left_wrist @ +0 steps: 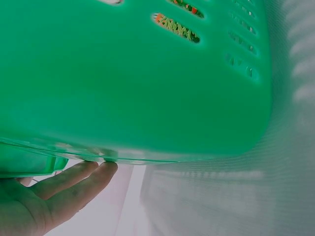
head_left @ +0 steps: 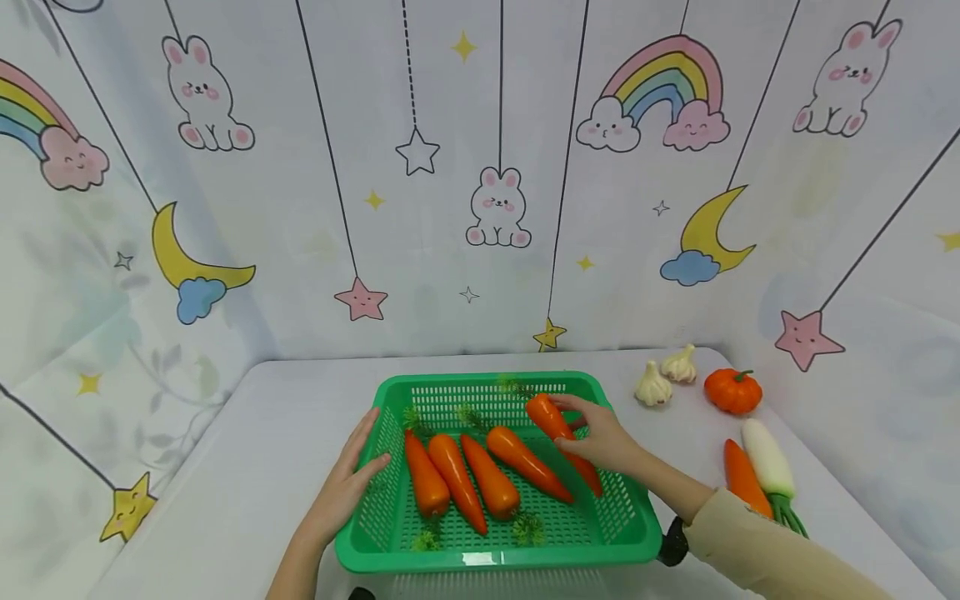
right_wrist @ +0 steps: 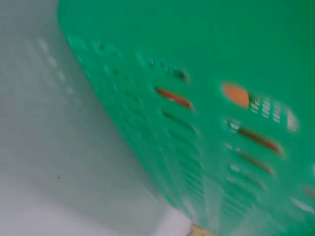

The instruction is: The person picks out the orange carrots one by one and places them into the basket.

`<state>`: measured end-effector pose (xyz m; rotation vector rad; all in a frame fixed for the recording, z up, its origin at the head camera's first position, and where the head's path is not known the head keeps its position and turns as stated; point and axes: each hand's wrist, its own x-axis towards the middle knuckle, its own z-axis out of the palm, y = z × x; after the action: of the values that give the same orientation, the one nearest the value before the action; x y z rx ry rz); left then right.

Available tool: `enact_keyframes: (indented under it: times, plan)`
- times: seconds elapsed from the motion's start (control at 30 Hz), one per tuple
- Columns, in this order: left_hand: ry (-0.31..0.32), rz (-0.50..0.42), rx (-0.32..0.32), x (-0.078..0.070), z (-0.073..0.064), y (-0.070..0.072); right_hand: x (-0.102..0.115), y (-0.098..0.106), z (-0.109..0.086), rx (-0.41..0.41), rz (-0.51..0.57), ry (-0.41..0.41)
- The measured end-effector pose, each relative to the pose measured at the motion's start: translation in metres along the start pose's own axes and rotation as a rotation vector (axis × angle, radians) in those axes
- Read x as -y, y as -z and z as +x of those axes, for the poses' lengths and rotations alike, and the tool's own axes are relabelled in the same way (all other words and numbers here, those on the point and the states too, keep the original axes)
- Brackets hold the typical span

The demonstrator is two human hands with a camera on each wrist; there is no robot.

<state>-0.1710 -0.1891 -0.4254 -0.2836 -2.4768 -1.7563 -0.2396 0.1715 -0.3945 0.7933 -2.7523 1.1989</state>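
Observation:
A green slotted basket (head_left: 495, 557) stands on the white table with several orange carrots (head_left: 453, 475) lying in it, green tufts at their ends. My right hand (head_left: 603, 435) pinches one carrot (head_left: 551, 417) between thumb and fingers at the basket's right side, its tip slanting down toward the front right. On the left, my left hand (head_left: 347, 479) rests at the basket's rim with fingers extended. The left wrist view shows the left fingers (left_wrist: 81, 189) straight, tips right at the rim. In the right wrist view the basket wall (right_wrist: 197, 44) hides the right hand.
To the right of the basket lie two garlic bulbs (head_left: 654, 385), a small orange pumpkin (head_left: 732, 391), another carrot (head_left: 744, 479) and a white radish (head_left: 768, 457) with green stalks. A patterned curtain (head_left: 450, 267) closes off the table's back and sides.

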Motion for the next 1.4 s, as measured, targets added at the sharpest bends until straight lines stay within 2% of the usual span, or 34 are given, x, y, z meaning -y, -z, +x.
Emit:
enact_keyframes:
  times: [0.23, 0.4, 0.6, 0.77, 0.97, 1.17, 1.4]
  plan:
    - [-0.002, -0.014, 0.010, 0.002, -0.001, -0.002, 0.000, -0.015, -0.004, 0.082, -0.071, -0.018]
    - [0.007, -0.020, 0.013, 0.003, -0.002, -0.004, 0.000, -0.020, -0.007, 0.117, -0.168, -0.039]
    - [0.009, -0.020, 0.010, 0.001, -0.002, -0.004, -0.001, -0.024, -0.007, 0.107, -0.232, -0.058]
    - [0.002, -0.010, 0.005, 0.000, -0.002, -0.004, 0.002, -0.023, -0.005, 0.109, -0.221, -0.094]
    - [0.001, -0.003, 0.009, -0.001, -0.001, -0.003, 0.001, -0.021, -0.004, 0.117, -0.164, -0.094]
    - [0.006, 0.000, 0.005, -0.001, -0.002, 0.000, 0.000, -0.016, -0.004, 0.125, -0.005, -0.026]
    - [0.002, -0.011, 0.010, -0.001, -0.001, 0.001, 0.005, -0.005, -0.012, 0.083, 0.129, 0.018]
